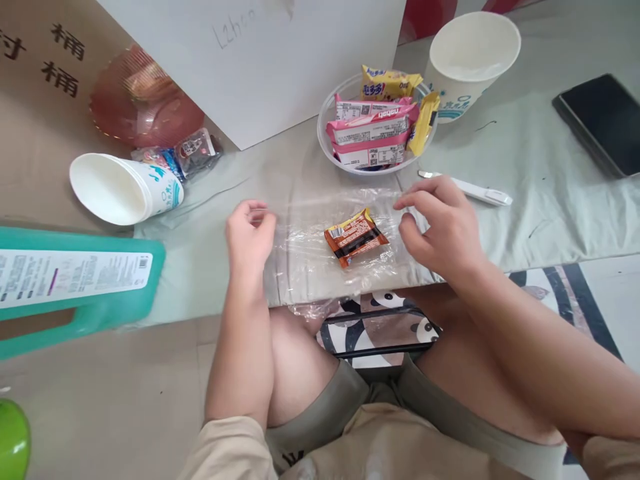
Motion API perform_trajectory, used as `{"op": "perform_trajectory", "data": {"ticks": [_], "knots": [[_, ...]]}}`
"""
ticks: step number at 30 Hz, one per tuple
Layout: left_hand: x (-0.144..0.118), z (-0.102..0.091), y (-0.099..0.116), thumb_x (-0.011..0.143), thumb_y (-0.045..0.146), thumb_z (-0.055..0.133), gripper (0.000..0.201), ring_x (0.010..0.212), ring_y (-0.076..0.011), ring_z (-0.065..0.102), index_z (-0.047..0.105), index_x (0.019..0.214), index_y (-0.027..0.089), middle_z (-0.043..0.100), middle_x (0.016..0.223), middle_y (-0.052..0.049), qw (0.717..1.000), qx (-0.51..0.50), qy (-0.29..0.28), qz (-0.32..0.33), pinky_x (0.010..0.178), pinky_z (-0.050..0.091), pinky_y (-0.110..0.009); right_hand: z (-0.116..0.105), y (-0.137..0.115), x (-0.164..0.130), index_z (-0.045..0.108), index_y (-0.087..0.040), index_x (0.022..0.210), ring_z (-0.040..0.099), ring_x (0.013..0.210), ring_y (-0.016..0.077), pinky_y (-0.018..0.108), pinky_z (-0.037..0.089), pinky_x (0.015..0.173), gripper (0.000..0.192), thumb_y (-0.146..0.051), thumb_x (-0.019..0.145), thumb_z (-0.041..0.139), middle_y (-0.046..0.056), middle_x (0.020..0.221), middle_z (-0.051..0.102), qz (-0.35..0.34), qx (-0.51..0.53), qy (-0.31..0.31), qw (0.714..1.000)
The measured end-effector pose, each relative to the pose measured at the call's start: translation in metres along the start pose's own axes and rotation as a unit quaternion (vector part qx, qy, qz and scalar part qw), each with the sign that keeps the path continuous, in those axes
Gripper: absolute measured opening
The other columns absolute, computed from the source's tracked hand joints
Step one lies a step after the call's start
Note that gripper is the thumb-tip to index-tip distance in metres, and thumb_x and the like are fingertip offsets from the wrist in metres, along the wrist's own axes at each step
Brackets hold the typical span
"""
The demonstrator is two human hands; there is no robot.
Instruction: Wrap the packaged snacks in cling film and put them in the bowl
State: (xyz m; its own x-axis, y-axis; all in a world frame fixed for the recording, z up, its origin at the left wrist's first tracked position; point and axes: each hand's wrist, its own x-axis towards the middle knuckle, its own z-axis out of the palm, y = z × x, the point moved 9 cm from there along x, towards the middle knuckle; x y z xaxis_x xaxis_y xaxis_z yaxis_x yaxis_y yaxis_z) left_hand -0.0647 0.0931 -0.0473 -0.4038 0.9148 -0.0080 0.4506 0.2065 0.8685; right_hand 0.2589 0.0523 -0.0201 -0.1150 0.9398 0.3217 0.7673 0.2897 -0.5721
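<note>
- A person sits low at a surface [550, 200] draped in pale green cloth, knees showing at the bottom of the frame.
- At centre lies a sheet of clear plastic wrap [310, 260], spread flat, its near edge hanging over the surface's edge.
- An orange-and-brown snack packet [356, 237] lies on the wrap, a little right of its middle.
- The left hand [249, 233], left of centre, has its fingers curled in and pinches the wrap's left edge.
- The right hand [443, 227], right of centre, is half curled, fingertips on the wrap's upper right edge; whether it grips the film I cannot tell.
- Judging from this, the step in hand is laying out the wrap around the packet; the next move would call for lifting an edge cleanly without the film clinging to itself.
- Above centre, a clear bowl [327, 143] holds pink and yellow snack packs; a white pen [475, 190] lies just right of it.
</note>
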Motion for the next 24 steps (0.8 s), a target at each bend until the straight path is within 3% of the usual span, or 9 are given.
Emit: {"op": "perform_trajectory", "data": {"ticks": [3, 5, 7, 9, 11, 13, 16, 20, 24], "knots": [[-0.033, -0.019, 0.056, 0.069, 0.01, 0.081, 0.028, 0.093, -0.0196, 0.065, 0.072, 0.091, 0.024, 0.071, 0.1, -0.003, 0.977, 0.09, 0.07, 0.178, 0.083, 0.054, -0.031, 0.007, -0.028, 0.0, 0.072, -0.027, 0.096, 0.069, 0.083, 0.0249, 0.043, 0.058, 0.081, 0.02, -0.019, 0.092, 0.054, 0.007, 0.088, 0.073, -0.075, 0.055, -0.047, 0.995], [-0.066, -0.006, 0.095, 0.082, 0.01, 0.072, 0.017, 0.095, -0.0188, 0.067, 0.071, 0.09, 0.025, 0.072, 0.098, -0.002, 0.95, 0.082, -0.001, 0.302, 0.088, 0.055, -0.032, 0.011, -0.047, -0.003, 0.07, -0.025, 0.095, 0.072, 0.097, 0.0254, 0.043, 0.058, 0.091, 0.02, -0.014, 0.09, 0.053, 0.007, 0.098, 0.076, -0.154, 0.082, -0.046, 0.984], [-0.092, 0.022, 0.113, 0.089, 0.01, 0.064, 0.016, 0.084, -0.0147, 0.068, 0.07, 0.092, 0.024, 0.072, 0.092, 0.0, 0.923, 0.07, -0.133, 0.356, 0.082, 0.058, -0.029, 0.018, -0.056, -0.006, 0.068, -0.023, 0.098, 0.067, 0.123, 0.0289, 0.046, 0.054, 0.105, 0.024, -0.01, 0.086, 0.052, 0.009, 0.12, 0.075, -0.189, 0.079, -0.048, 0.978], [-0.101, 0.046, 0.11, 0.091, 0.008, 0.058, 0.021, 0.094, -0.015, 0.071, 0.069, 0.103, 0.021, 0.074, 0.103, -0.002, 0.903, 0.095, -0.229, 0.352, 0.089, 0.06, -0.03, 0.031, -0.055, -0.006, 0.067, -0.019, 0.111, 0.058, 0.138, 0.0328, 0.051, 0.05, 0.111, 0.034, -0.008, 0.082, 0.052, 0.013, 0.139, 0.069, -0.174, 0.051, -0.088, 0.979], [-0.096, 0.063, 0.093, 0.087, 0.009, 0.06, 0.036, 0.118, -0.0198, 0.068, 0.064, 0.121, 0.02, 0.069, 0.126, -0.008, 0.89, 0.135, -0.295, 0.32, 0.105, 0.058, -0.036, 0.045, -0.05, -0.006, 0.062, -0.016, 0.13, 0.057, 0.138, 0.0352, 0.053, 0.05, 0.109, 0.051, -0.008, 0.08, 0.053, 0.014, 0.145, 0.064, -0.148, 0.014, -0.147, 0.978], [-0.088, 0.073, 0.071, 0.083, 0.012, 0.065, 0.059, 0.14, -0.0257, 0.057, 0.054, 0.139, 0.022, 0.058, 0.147, -0.011, 0.878, 0.166, -0.351, 0.281, 0.118, 0.051, -0.042, 0.054, -0.047, -0.006, 0.055, -0.017, 0.144, 0.061, 0.13, 0.035, 0.052, 0.051, 0.105, 0.064, -0.008, 0.081, 0.056, 0.015, 0.142, 0.065, -0.135, -0.017, -0.197, 0.971], [-0.083, 0.081, 0.046, 0.082, 0.02, 0.071, 0.081, 0.15, -0.03, 0.047, 0.037, 0.155, 0.026, 0.047, 0.162, -0.012, 0.858, 0.193, -0.419, 0.226, 0.125, 0.044, -0.048, 0.061, -0.04, -0.004, 0.053, -0.018, 0.149, 0.063, 0.124, 0.0357, 0.051, 0.05, 0.102, 0.065, -0.012, 0.085, 0.062, 0.017, 0.134, 0.066, -0.11, -0.057, -0.241, 0.963], [-0.084, 0.087, 0.036, 0.082, 0.023, 0.072, 0.09, 0.155, -0.0337, 0.041, 0.027, 0.16, 0.026, 0.039, 0.169, -0.014, 0.848, 0.229, -0.433, 0.203, 0.128, 0.036, -0.055, 0.064, -0.032, 0.001, 0.059, -0.02, 0.14, 0.061, 0.125, 0.0373, 0.051, 0.049, 0.101, 0.051, -0.024, 0.09, 0.068, 0.018, 0.138, 0.064, -0.079, -0.054, -0.263, 0.96], [-0.083, 0.094, 0.035, 0.079, 0.021, 0.075, 0.1, 0.158, -0.0344, 0.036, 0.018, 0.162, 0.028, 0.036, 0.171, -0.015, 0.843, 0.256, -0.424, 0.209, 0.129, 0.03, -0.059, 0.064, -0.024, 0.003, 0.063, -0.018, 0.128, 0.063, 0.117, 0.0348, 0.05, 0.049, 0.099, 0.042, -0.027, 0.088, 0.07, 0.014, 0.123, 0.069, -0.049, 0.025, -0.277, 0.959]]}}
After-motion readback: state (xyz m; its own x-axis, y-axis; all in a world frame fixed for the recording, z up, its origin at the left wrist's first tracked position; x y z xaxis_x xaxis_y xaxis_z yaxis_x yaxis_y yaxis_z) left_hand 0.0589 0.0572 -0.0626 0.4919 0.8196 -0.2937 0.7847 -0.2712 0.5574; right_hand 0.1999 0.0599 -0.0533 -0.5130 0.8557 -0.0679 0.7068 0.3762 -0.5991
